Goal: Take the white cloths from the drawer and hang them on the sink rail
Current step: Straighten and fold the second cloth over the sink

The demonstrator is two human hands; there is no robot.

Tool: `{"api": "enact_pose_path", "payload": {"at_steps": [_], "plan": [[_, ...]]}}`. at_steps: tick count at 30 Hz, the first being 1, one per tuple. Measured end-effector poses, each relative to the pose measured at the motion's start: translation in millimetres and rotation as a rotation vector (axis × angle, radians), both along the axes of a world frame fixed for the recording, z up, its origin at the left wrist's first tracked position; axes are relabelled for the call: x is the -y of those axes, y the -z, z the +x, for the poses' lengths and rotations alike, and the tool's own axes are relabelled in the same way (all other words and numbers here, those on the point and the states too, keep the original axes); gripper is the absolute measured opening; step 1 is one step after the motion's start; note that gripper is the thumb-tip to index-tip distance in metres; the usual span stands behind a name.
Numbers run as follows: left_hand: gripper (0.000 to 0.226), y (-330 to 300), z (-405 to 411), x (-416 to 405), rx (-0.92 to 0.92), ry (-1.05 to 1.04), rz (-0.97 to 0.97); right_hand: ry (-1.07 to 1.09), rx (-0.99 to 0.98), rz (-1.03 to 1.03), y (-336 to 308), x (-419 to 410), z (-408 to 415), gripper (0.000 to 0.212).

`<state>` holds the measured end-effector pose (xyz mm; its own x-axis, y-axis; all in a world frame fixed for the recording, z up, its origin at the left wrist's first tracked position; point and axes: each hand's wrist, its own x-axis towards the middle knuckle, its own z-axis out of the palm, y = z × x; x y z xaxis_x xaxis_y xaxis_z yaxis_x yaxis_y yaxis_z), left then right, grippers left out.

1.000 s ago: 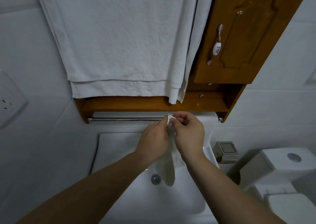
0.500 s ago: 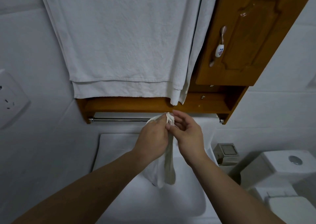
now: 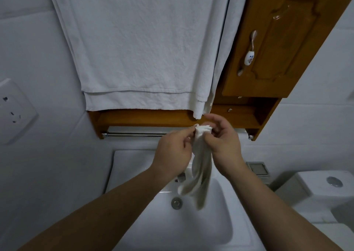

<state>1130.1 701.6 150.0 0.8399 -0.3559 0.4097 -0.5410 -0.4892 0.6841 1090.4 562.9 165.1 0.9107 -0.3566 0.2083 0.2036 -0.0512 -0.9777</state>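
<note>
At frame centre, the left hand [image 3: 173, 151] and right hand [image 3: 223, 142] both pinch the bunched top of a white cloth [image 3: 200, 166], which hangs over the sink [image 3: 239, 222], just below the chrome rail [image 3: 134, 135].

One second ago both hands pinched the top of the white cloth [image 3: 201, 166] with the fingertips pressed close together, just in front of the rail [image 3: 134, 135]. Now the right hand [image 3: 223, 141] has opened wider: its index finger is lifted above the cloth and its thumb presses on the side of the bunched top edge. The left hand [image 3: 175, 151] has slid a little to the left of the right hand, and more of the gathered top edge now shows between the two hands. The cloth hangs longer and more twisted below the hands, and its lower end now lies beside the sink drain [image 3: 176, 203], which half a second ago was hidden behind it.
</note>
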Motion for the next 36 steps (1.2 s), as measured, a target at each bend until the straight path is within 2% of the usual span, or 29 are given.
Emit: {"api": "enact_pose_path", "payload": {"at_steps": [3, 6, 9, 11, 13, 15, 17, 20, 22, 26, 28, 30, 33, 36], "plan": [[0.038, -5.1, 14.4, -4.7, -0.069, -0.107, 0.008, -0.104, -0.037, 0.158, -3.1, 12.2, 4.4, 0.049], [0.059, -2.9, 24.8, -11.1, -0.221, -0.234, -0.038, -0.19, -0.045, 0.268, -10.1, 22.9, 4.2, 0.05], [0.082, 1.4, 26.5, -14.2, -0.34, -0.135, 0.041, -0.294, -0.034, 0.353, -15.8, 35.4, 4.5, 0.049], [0.088, 6.4, 22.9, -13.9, -0.402, -0.065, 0.161, -0.352, -0.028, 0.369, -18.8, 42.1, 4.7, 0.05], [0.079, 11.3, 21.1, -13.2, -0.403, -0.056, 0.218, -0.41, -0.034, 0.359, -21.2, 46.3, 3.6, 0.052], [0.053, 11.7, 23.4, -15.5, -0.378, -0.071, 0.155, -0.447, -0.049, 0.32, -22.3, 50.1, 1.4, 0.052], [0.025, 9.5, 26.9, -19.9, -0.427, -0.023, 0.045, -0.425, -0.072, 0.275, -24.4, 52.2, -0.2, 0.054], [0.013, 6.5, 26.8, -25.8, -0.426, 0.063, 0.059, -0.321, -0.106, 0.25, -30.8, 58.1, -1.6, 0.052], [0.014, 8.4, 26.8, -28.2, -0.4, 0.054, 0.088, -0.217, -0.174, 0.089, -33.9, 65.4, -3.4, 0.047], [0.019, 7.4, 29.8, -30.3, -0.318, 0.002, 0.214, -0.086, -0.338, -0.752, -30.1, 67.9, -0.3, 0.043], [0.024, 4.0, 30.6, -27.7, -0.226, 0.024, 0.322, -0.052, -0.366, -0.973, -23.5, 63.4, 4.2, 0.041], [0.025, -3.6, 30.1, -25.6, -0.143, 0.046, 0.373, -0.012, -0.386, -1.042, -18.0, 61.2, 8.4, 0.035], [0.026, -14.6, 37.4, -27.6, -0.047, 0.109, 0.483, 0.001, -0.425, -1.001, -14.0, 61.7, 12.1, 0.027], [0.023, -26.4, 42.8, -28.3, -0.053, 0.176, 0.589, 0.001, -0.432, -0.956, -15.9, 61.6, 13.5, 0.024]]}}
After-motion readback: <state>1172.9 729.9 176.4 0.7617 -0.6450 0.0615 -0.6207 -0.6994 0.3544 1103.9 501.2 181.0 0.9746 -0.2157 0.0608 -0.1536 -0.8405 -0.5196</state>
